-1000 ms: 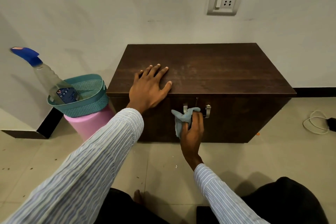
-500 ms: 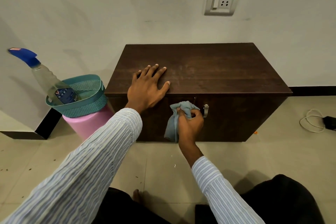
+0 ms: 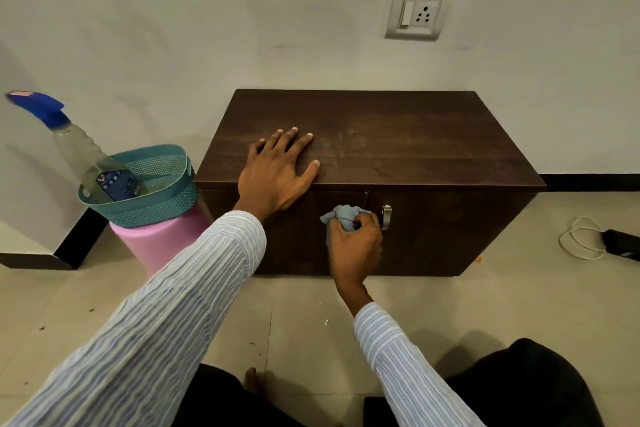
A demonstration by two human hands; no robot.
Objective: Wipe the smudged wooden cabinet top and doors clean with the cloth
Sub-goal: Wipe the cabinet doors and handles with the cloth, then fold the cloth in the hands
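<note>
While the right hand (image 3: 355, 246) has the bunched pale-blue cloth (image 3: 341, 215) clenched against the doors of the dark brown wooden cabinet (image 3: 433, 156), right by the seam, it probably covers one handle. The metal handle (image 3: 386, 217) just beside could snag the cloth, so watch that. Left hand (image 3: 277, 173) lies flat and released on the top, which looks faintly smudged.

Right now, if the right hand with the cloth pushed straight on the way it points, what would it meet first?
The right hand points at the cabinet front, pressing the cloth by the door seam. Straight on it probably meets that door face at once; the metal handle sits just to its right.
</note>
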